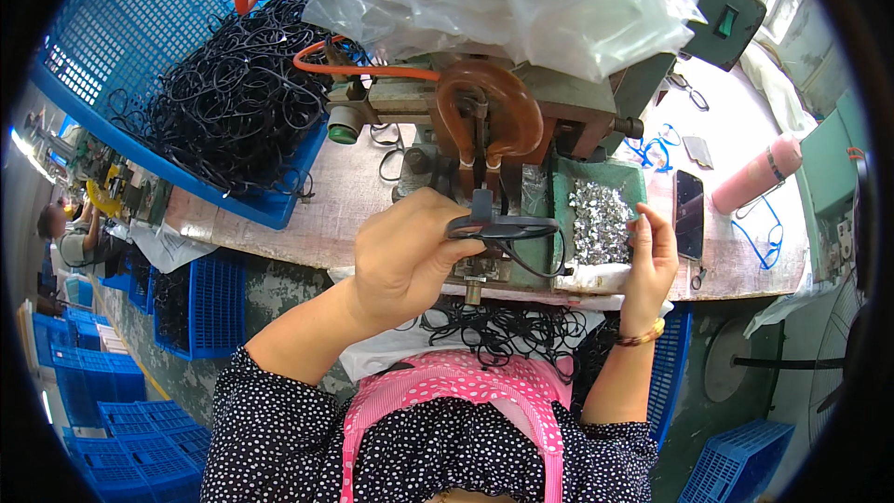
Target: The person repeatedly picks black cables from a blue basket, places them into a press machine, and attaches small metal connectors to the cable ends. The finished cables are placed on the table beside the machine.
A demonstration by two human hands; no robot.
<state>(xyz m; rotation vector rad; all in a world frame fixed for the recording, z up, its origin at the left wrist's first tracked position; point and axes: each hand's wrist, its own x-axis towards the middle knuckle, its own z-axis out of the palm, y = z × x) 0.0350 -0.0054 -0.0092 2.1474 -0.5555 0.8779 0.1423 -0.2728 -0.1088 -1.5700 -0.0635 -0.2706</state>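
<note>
My left hand [405,256] pinches a black eyeglass frame [512,227] by one side, just in front of the bench machine [577,116]. A thick orange-brown loop [492,112] on the machine reaches down close to the frame. My right hand [655,256] is at the right side of a green tray [559,188] of small shiny metal pieces [598,224]. Its thumb and forefinger are drawn together; whatever they may hold is too small to make out. More black eyeglass frames [503,331] lie in a tangle on my lap over white cloth.
A blue basket [296,188] heaped with black frames [233,93] stands at the left. Clear plastic bags [503,0] cover the machine's top. On the right are a phone [689,214], a pink bottle [756,175] and blue frames [765,240]. A fan [829,363] stands beyond.
</note>
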